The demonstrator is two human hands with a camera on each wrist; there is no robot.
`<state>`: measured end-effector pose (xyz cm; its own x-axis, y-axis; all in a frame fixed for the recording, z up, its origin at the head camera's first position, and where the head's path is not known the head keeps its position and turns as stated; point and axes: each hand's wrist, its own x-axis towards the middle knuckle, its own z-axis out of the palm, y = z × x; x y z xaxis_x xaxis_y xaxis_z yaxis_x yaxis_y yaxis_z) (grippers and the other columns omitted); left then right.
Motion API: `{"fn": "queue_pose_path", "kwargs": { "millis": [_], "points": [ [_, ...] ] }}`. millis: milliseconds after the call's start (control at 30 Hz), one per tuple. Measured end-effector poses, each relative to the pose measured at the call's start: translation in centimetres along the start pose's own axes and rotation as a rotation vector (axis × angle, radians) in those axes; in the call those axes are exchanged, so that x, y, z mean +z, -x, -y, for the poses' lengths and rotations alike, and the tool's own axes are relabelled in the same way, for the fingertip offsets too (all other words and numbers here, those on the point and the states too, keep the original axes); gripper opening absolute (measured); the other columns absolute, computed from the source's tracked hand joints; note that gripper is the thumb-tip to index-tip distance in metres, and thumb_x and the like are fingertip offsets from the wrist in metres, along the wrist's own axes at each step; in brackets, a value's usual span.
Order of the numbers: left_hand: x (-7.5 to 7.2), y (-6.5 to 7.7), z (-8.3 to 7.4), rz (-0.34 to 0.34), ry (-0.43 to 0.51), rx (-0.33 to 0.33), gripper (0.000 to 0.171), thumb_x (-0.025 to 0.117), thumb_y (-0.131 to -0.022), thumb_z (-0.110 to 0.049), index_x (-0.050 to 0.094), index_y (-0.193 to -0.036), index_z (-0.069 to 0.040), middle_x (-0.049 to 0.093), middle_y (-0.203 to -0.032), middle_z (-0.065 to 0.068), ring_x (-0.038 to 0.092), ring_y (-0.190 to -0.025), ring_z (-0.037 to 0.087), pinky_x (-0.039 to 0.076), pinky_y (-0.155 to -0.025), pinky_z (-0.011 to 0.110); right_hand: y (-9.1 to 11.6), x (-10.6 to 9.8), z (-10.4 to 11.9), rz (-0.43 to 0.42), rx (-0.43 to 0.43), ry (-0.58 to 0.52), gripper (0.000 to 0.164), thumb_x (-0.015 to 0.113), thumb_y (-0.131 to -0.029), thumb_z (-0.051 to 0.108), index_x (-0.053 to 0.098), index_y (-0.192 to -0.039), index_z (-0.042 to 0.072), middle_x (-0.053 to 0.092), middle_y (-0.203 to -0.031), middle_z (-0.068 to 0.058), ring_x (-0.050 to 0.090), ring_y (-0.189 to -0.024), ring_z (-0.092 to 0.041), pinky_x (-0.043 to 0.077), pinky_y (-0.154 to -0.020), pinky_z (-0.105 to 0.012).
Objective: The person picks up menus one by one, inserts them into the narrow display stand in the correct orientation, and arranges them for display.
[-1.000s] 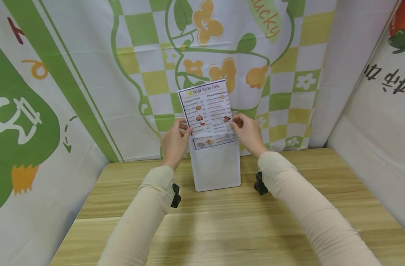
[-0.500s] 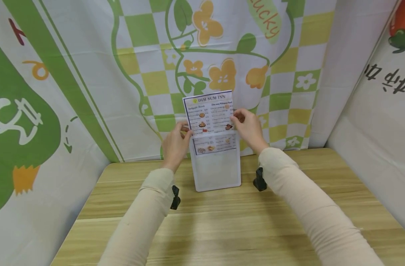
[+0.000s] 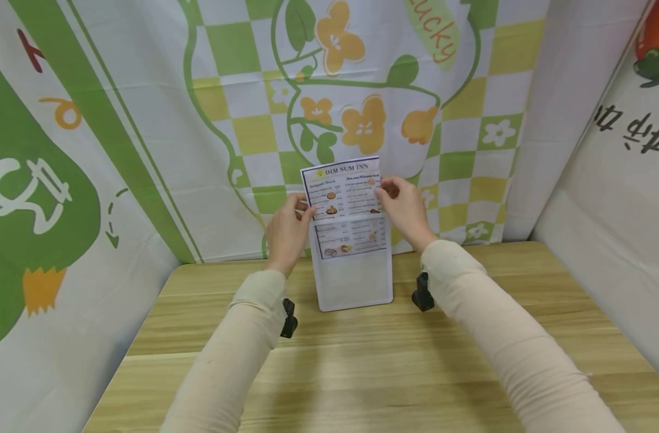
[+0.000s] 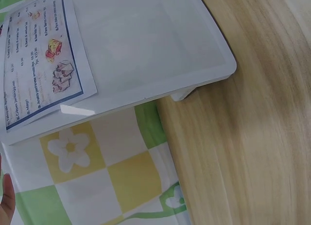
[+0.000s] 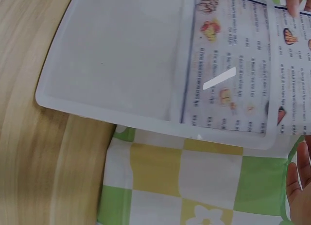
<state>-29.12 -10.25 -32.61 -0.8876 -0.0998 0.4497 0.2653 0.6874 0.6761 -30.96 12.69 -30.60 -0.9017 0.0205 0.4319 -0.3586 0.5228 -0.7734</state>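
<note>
A printed menu sheet headed "DIM SUM INN" stands partly inside a white display stand that is upright on the table. The sheet's lower part lies behind the stand's clear cover; its upper part sticks out above the rim. My left hand pinches the sheet's left edge between thumb and fingers, just above the stand. At the right edge, my right hand pinches with thumb and index finger. Only a small part of the left hand shows in the left wrist view.
Under the stand is a wood-grain table. Right behind it hangs a curtain with green and yellow checks and flowers. Printed cloth walls close off both sides. A small black device sits at the right wrist.
The menu sheet has slid down into the stand and straightened, with more of it now behind the cover. Both hands have stayed at its edges, the right gripping higher up the sheet.
</note>
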Motion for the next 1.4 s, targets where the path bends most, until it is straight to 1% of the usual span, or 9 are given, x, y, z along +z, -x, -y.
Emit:
{"fn": "queue_pose_path", "kwargs": {
  "millis": [100, 233, 333, 467, 600, 800, 933, 1233, 1400],
  "points": [
    [0.1, 0.1, 0.2, 0.009, -0.017, -0.003, 0.027, 0.064, -0.098, -0.027, 0.061, -0.121, -0.014, 0.072, -0.105, 0.001, 0.066, -0.081, 0.017, 0.047, -0.069, 0.035, -0.2, -0.1, 0.4, -0.012, -0.017, 0.003, 0.027, 0.063, -0.099, 0.022, 0.066, -0.114, 0.0, 0.067, -0.103, -0.013, 0.059, -0.091, -0.025, 0.048, -0.078, -0.036],
    [0.2, 0.0, 0.2, 0.007, -0.028, -0.012, 0.03, 0.064, -0.098, -0.029, 0.061, -0.124, -0.016, 0.071, -0.108, -0.001, 0.066, -0.082, 0.016, 0.047, -0.068, 0.035, -0.1, -0.1, 0.4, -0.009, -0.019, 0.021, 0.024, 0.063, -0.099, 0.019, 0.066, -0.112, 0.0, 0.067, -0.1, -0.014, 0.059, -0.09, -0.025, 0.048, -0.077, -0.036],
    [0.2, -0.2, 0.1, -0.015, -0.024, -0.007, 0.031, 0.063, -0.098, -0.029, 0.061, -0.127, -0.017, 0.071, -0.109, -0.002, 0.065, -0.083, 0.015, 0.047, -0.068, 0.035, 0.2, 0.0, 0.1, 0.004, 0.005, 0.035, 0.022, 0.062, -0.099, 0.017, 0.066, -0.112, 0.0, 0.067, -0.099, -0.014, 0.059, -0.09, -0.025, 0.048, -0.076, -0.036],
    [0.0, -0.5, -0.2, -0.057, -0.016, 0.004, 0.029, 0.063, -0.099, -0.028, 0.061, -0.125, -0.016, 0.071, -0.108, -0.002, 0.065, -0.084, 0.016, 0.046, -0.07, 0.036, 0.6, 0.2, -0.3, 0.013, 0.034, 0.042, 0.022, 0.063, -0.099, 0.018, 0.066, -0.113, 0.001, 0.067, -0.099, -0.013, 0.059, -0.088, -0.024, 0.048, -0.075, -0.035],
    [0.0, -0.5, -0.5, -0.074, -0.016, 0.0, 0.028, 0.064, -0.098, -0.027, 0.062, -0.123, -0.015, 0.071, -0.106, -0.002, 0.064, -0.082, 0.016, 0.045, -0.071, 0.036, 0.6, 0.3, -0.5, 0.005, 0.029, 0.034, 0.023, 0.064, -0.099, 0.02, 0.066, -0.112, 0.002, 0.067, -0.098, -0.012, 0.059, -0.088, -0.024, 0.048, -0.074, -0.035],
    [0.2, -0.3, -0.4, -0.063, -0.026, -0.004, 0.027, 0.065, -0.097, -0.026, 0.062, -0.122, -0.015, 0.072, -0.105, -0.002, 0.064, -0.08, 0.016, 0.045, -0.069, 0.034, 0.0, 0.3, -0.1, -0.041, -0.005, -0.01, 0.025, 0.063, -0.099, 0.019, 0.065, -0.116, 0.0, 0.068, -0.103, -0.013, 0.061, -0.091, -0.024, 0.049, -0.08, -0.035],
    [0.3, -0.2, -0.4, -0.052, -0.039, -0.005, 0.027, 0.065, -0.097, -0.026, 0.063, -0.122, -0.015, 0.072, -0.105, -0.002, 0.065, -0.079, 0.015, 0.045, -0.066, 0.034, -0.2, 0.2, 0.1, -0.059, -0.009, -0.031, 0.024, 0.062, -0.099, 0.017, 0.065, -0.116, -0.001, 0.068, -0.105, -0.014, 0.06, -0.092, -0.024, 0.048, -0.08, -0.034],
    [0.0, -0.5, -0.6, -0.105, -0.04, 0.061, 0.027, 0.065, -0.097, -0.027, 0.063, -0.123, -0.018, 0.072, -0.105, -0.003, 0.065, -0.079, 0.014, 0.045, -0.063, 0.034, 0.3, 0.3, -0.5, -0.047, -0.014, -0.009, 0.021, 0.065, -0.097, 0.014, 0.065, -0.114, 0.001, 0.068, -0.104, -0.012, 0.06, -0.092, -0.024, 0.049, -0.08, -0.034],
    [0.0, -0.3, -0.5, -0.079, -0.041, 0.078, 0.025, 0.067, -0.096, -0.023, 0.064, -0.121, -0.019, 0.072, -0.104, -0.001, 0.066, -0.077, 0.014, 0.046, -0.062, 0.033, 0.7, 0.5, -0.7, -0.062, -0.019, -0.019, 0.022, 0.066, -0.096, 0.012, 0.065, -0.116, 0.003, 0.069, -0.104, -0.011, 0.06, -0.091, -0.023, 0.048, -0.078, -0.034]
  ]
}}
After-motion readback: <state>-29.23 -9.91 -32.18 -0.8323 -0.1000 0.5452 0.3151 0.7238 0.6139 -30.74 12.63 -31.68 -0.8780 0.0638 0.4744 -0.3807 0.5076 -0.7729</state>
